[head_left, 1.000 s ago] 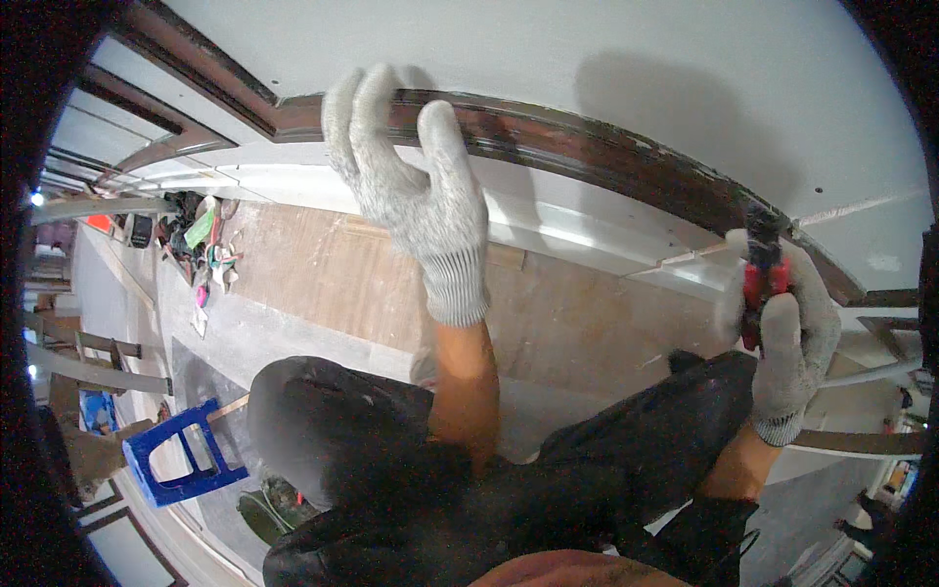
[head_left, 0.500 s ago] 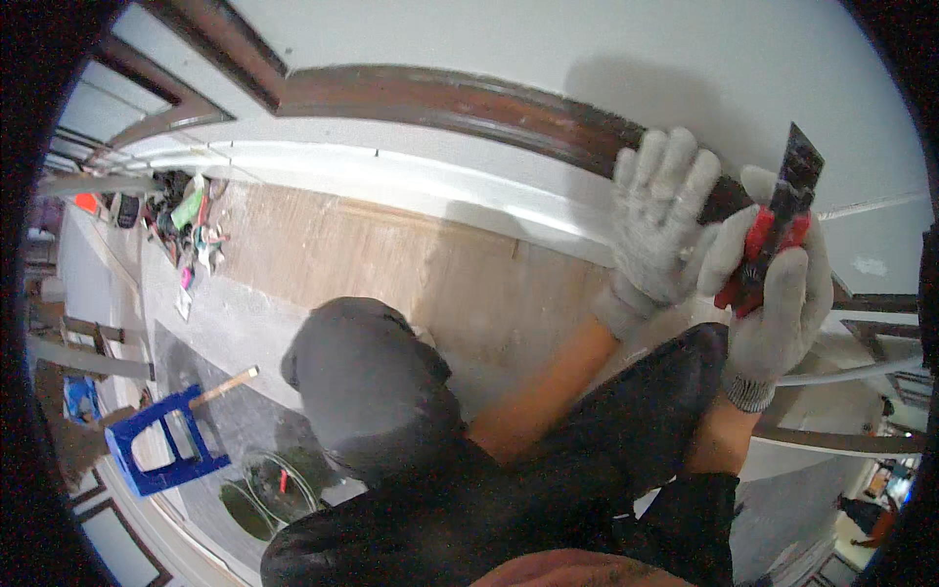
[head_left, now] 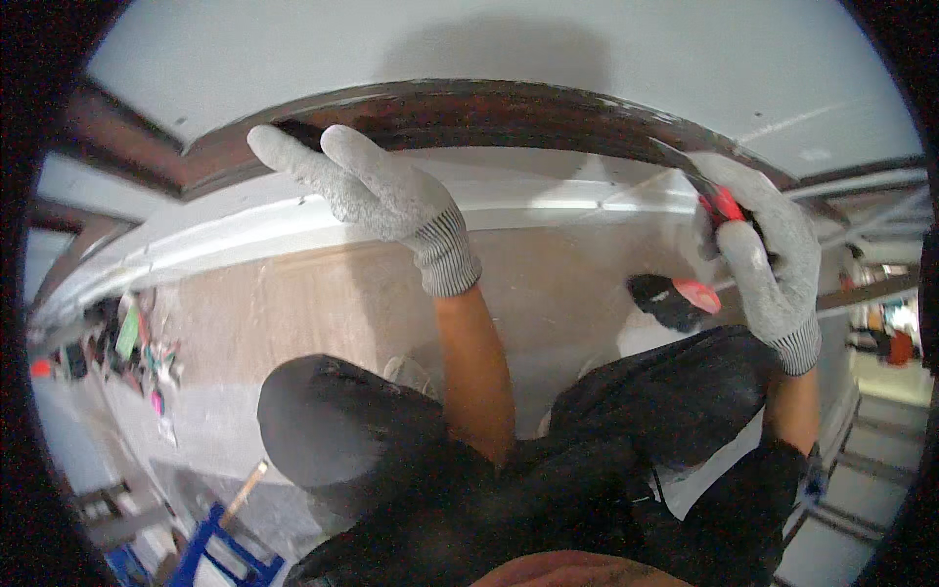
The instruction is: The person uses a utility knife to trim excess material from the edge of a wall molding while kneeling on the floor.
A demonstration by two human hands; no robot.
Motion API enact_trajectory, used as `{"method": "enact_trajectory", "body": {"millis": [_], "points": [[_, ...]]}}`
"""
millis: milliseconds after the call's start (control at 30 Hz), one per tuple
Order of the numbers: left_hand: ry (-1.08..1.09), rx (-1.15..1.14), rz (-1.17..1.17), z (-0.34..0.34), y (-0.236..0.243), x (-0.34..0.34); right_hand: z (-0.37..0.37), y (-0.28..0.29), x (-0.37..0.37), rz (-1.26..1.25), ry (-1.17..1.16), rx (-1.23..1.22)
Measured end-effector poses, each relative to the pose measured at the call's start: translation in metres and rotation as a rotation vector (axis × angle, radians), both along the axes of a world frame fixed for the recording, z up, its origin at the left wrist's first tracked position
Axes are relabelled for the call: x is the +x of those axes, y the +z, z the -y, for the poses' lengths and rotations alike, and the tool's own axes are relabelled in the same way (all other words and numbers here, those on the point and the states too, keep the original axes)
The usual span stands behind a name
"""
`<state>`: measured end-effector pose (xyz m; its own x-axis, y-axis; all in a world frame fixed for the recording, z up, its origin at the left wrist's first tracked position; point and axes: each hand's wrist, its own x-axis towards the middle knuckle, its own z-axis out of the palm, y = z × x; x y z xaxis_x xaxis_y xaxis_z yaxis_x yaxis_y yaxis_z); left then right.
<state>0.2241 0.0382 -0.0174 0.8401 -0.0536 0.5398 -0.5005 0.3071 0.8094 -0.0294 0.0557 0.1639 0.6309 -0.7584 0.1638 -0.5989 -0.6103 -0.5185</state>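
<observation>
Nearest, below the dark brown rail (head_left: pixel 469 108) and closest to the camera, are the person's dark trousers (head_left: pixel 626 440), bent at both knees. From them two bare forearms rise toward the rail.

Up at the rail, the left hand (head_left: pixel 367 191), in a grey knit glove with a striped cuff, lies open with fingers stretched, their tips touching the rail's lower edge near its left end; it grips nothing. The right hand (head_left: pixel 768 259), gloved alike, is closed around the red handle of a scraper (head_left: pixel 719 201), whose dark blade points up and left and meets the rail toward its right end. The rail itself curves across the top of the view, its surface worn and flecked with pale paint.

Under the rail, between the two hands and lower down, a black and red object (head_left: pixel 675 298) lies on the pale wooden floor (head_left: pixel 323 303); what it is cannot be told. Far below the rail's left end, a blue step stool (head_left: pixel 220 558) stands, with coloured clutter (head_left: pixel 137 352) above it on the floor. Beyond the rail is a white wall (head_left: pixel 489 39).
</observation>
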Motion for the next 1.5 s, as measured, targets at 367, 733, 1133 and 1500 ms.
{"method": "enact_trajectory", "body": {"millis": [367,733,1133,1500], "points": [[-0.895,0.169,-0.319,0.015,-0.014,-0.191,0.004,0.01,0.029,-0.184,-0.045,-0.212],[-1.651,-0.124,-0.229,0.01,0.024,-0.134,-0.018,-0.034,0.048,0.001,-0.381,-0.194],[-1.419,0.361,-0.478,-0.014,0.034,0.007,0.006,-0.178,0.09,0.545,-0.556,-0.515],[-1.213,0.335,-0.372,-0.016,0.018,-0.008,0.014,-0.194,0.107,0.383,-0.366,-0.56]]}}
